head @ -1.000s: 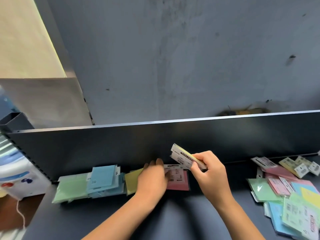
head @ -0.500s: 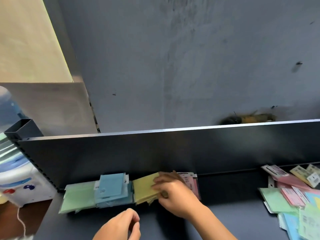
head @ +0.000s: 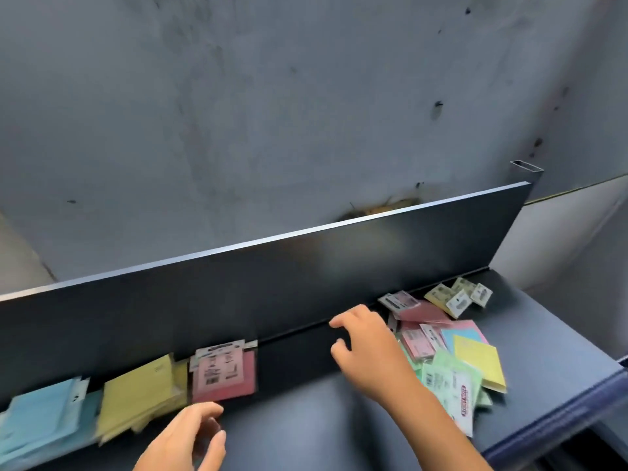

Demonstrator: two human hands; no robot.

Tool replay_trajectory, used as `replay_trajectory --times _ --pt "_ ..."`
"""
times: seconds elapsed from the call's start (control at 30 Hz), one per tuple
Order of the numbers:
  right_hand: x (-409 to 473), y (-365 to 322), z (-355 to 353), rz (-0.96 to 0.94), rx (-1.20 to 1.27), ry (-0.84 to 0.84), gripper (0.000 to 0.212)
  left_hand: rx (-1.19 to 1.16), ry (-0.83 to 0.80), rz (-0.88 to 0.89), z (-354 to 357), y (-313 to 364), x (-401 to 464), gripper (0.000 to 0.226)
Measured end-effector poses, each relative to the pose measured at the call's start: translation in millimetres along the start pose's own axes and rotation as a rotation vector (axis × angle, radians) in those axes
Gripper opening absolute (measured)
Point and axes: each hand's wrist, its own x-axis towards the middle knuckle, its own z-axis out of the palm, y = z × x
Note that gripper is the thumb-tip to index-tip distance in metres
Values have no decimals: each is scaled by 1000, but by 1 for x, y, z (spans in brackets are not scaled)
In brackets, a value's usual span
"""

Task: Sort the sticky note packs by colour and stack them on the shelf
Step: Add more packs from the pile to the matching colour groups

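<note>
Sorted stacks lie along the dark shelf's (head: 299, 419) back panel: a blue stack (head: 40, 419) at far left, a yellow stack (head: 139, 396) beside it, then a pink stack (head: 226, 372). A mixed heap of pink, green, blue and yellow packs (head: 452, 355) lies at the right. My right hand (head: 370, 348) hovers empty at the heap's left edge, fingers loosely spread. In front of the pink stack, my left hand (head: 190, 440) hangs relaxed and holds nothing.
A low dark back panel (head: 306, 263) runs behind the shelf, with a stained grey wall (head: 272, 113) above it. The shelf's right end and front edge (head: 560, 413) drop off close to the mixed heap. A metal post (head: 525, 169) rises at the far right.
My right hand left the yellow pack on the yellow stack and swung right to the mixed heap. The view panned right. My left hand stayed low and empty.
</note>
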Motion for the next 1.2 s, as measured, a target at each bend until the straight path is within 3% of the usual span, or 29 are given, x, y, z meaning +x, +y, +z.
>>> replay_trajectory --times 0.13,0.23,0.33,0.47,0.63,0.87,1.0,1.2 --pt "-13 95 -50 217 -70 -43 35 36 -92 122 43 48 9 50" --pt "-18 131 -62 276 -127 -132 50 69 -126 208 72 81 19 42" --pt "-16 138 -57 212 -239 -252 60 91 -163 254 99 114 29 40" --pt "-10 141 -54 149 -270 -223 54 137 -218 310 131 146 44 50" --pt "-2 148 -67 142 -110 -144 28 180 -292 376 159 168 65 67" --pt "9 186 -95 206 243 52 12 253 -362 387 174 181 86 85" --pt "16 198 -98 85 437 33 25 219 -358 384 174 185 91 74" --pt "32 185 -87 -73 472 19 41 211 -217 307 152 181 91 71"
